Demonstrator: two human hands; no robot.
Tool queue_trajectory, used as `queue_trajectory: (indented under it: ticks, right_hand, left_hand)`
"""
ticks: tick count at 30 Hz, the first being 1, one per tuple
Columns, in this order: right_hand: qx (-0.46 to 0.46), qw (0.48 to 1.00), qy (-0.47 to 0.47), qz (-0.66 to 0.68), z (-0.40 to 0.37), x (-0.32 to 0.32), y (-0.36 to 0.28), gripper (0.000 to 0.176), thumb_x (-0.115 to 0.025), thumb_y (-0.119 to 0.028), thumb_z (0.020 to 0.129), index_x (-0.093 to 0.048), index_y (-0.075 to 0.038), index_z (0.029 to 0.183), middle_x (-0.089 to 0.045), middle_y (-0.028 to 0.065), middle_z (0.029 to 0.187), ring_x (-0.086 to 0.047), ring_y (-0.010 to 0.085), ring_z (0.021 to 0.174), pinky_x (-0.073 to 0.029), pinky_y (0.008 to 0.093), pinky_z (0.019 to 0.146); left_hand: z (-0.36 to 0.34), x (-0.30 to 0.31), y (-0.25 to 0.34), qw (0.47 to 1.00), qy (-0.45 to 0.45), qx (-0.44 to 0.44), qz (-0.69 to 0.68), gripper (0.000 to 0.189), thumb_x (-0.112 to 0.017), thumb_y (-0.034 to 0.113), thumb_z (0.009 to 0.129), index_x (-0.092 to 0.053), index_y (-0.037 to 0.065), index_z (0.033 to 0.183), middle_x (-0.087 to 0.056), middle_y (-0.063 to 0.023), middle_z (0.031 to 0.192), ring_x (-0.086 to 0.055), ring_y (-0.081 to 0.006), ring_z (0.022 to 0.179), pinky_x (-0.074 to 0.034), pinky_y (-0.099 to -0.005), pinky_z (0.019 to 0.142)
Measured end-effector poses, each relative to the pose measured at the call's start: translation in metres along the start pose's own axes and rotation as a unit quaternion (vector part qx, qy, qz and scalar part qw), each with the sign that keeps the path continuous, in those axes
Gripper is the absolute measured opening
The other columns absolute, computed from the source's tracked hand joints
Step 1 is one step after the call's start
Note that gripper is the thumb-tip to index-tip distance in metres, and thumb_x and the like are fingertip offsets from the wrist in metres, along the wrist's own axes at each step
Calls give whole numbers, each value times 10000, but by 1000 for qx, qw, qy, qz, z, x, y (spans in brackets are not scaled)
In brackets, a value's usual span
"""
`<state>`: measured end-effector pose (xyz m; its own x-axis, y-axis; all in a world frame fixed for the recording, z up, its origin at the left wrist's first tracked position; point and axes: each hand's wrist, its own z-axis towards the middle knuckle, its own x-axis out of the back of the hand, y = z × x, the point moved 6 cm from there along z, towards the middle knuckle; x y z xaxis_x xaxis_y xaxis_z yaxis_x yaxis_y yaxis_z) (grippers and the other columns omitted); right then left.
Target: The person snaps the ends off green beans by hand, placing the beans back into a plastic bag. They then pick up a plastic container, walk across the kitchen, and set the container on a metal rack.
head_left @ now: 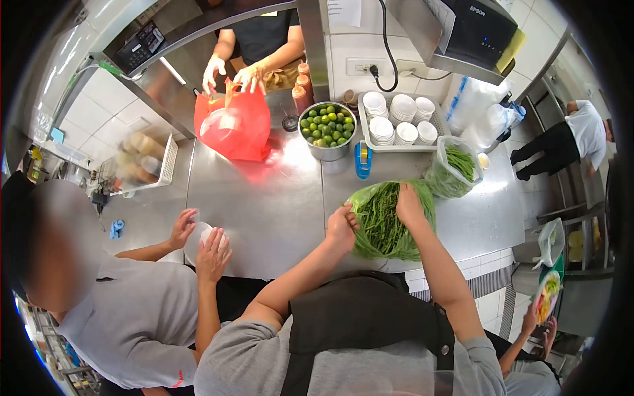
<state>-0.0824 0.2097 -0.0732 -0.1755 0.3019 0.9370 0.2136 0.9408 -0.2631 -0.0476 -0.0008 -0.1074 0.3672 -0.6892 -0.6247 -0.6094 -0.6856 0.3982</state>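
Observation:
A clear green-tinted plastic bag (428,228) full of thin green vegetable stalks (380,221) stands on the steel counter in front of me. My left hand (342,226) is closed on the bag's left rim. Over the stalks, inside the bag's mouth, my right hand (409,204) has its fingers curled down and closed on some of them; its fingertips are partly hidden. Behind the bag, to the right, is a second plastic bag (449,181) with green stalks in it.
A metal pot of limes (327,125), a blue tape dispenser (362,160) and a white basket of lidded cups (399,145) line the back. Across the counter a person handles a red bag (231,129). At my left a co-worker's hands (211,254) hold a white round container.

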Motion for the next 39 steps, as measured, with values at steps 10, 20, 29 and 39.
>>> queue_trajectory:
  ticks: [10,20,29,39]
  right_hand:
    - [11,994,99,-43,0,2,-1,374,-524,-14,944,-516,43,1314,-536,244,1258,-566,389,1144,-522,460,925]
    - [29,997,35,-56,3,7,3,257,-521,36,882,-573,31,1134,-564,235,1156,-608,386,1041,-538,455,847]
    - [46,991,120,35,-13,16,-1,91,-561,-37,885,-602,43,900,-535,202,1062,-616,388,948,-530,460,803]
    - [31,879,101,465,-78,59,22,191,-659,-106,935,-721,27,1058,-730,119,920,-650,149,729,-528,291,672]
  left_hand:
    - [2,-4,-10,994,-51,24,91,73,-610,117,935,-543,142,952,-384,62,702,-372,-98,642,-352,-292,624]
    - [-10,-21,1,992,-97,6,78,38,-562,88,969,-572,120,987,-363,65,676,-340,-87,589,-333,-282,581]
    - [-31,-50,-6,974,-167,65,141,253,-514,101,1006,-614,0,1215,-419,51,735,-343,-64,576,-320,-241,544]
    - [-49,-74,1,903,-151,18,402,218,-637,143,961,-727,74,1147,-657,17,904,-352,-9,541,-256,-192,464]
